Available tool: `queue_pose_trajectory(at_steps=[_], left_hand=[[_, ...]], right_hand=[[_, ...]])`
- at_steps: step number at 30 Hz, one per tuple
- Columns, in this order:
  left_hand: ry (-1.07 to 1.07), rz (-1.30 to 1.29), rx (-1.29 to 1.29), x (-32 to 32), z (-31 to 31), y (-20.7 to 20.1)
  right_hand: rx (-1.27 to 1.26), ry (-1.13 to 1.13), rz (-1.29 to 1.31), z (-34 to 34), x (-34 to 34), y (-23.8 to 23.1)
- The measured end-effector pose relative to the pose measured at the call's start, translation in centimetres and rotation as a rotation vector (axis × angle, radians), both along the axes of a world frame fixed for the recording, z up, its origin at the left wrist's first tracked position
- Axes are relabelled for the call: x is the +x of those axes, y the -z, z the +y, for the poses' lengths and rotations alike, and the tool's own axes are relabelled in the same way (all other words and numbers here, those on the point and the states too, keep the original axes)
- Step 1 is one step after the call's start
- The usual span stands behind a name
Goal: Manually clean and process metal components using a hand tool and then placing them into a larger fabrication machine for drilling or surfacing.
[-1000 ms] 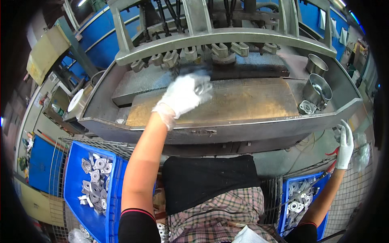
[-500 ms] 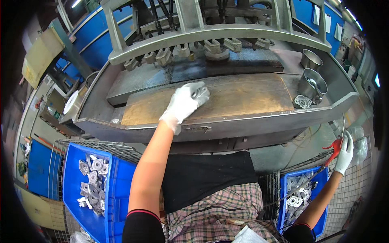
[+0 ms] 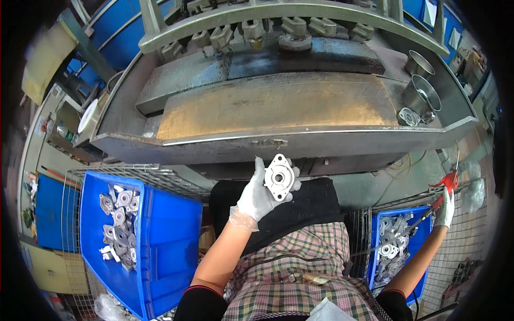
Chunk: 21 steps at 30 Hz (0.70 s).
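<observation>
1 grey flange [image 3: 279, 186], held — across upturned left hand [image 3: 256, 199]

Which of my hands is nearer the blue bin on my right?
Right. Your right hand is by the far right corner of the blue bin; your left hand is farther off, to the bin's left, holding a metal part.

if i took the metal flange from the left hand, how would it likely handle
Probably stiff: the metal flange looks like solid cast metal. Likely to slide more than roll if pushed, given its elongated outline with two eared ends. Perhaps modest in weight, since the left hand alone holds it.
</observation>
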<state>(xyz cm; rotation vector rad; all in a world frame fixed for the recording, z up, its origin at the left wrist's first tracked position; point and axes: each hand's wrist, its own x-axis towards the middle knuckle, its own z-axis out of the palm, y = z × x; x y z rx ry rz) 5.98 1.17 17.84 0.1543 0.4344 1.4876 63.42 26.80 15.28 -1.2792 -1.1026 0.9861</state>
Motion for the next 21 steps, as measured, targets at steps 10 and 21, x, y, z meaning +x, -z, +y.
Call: queue_pose_trajectory(at_steps=[10, 21], left_hand=[[-0.129, 0.022, -0.220, -2.4, -1.5, 10.0], [-0.131, -0.445, -0.111, -4.3, -1.2, 20.5]], right_hand=[[-0.047, -0.583, -0.011, -8.4, -17.3, -8.1], [-0.077, -1.269, -1.202, -16.5, -36.9, -3.7]])
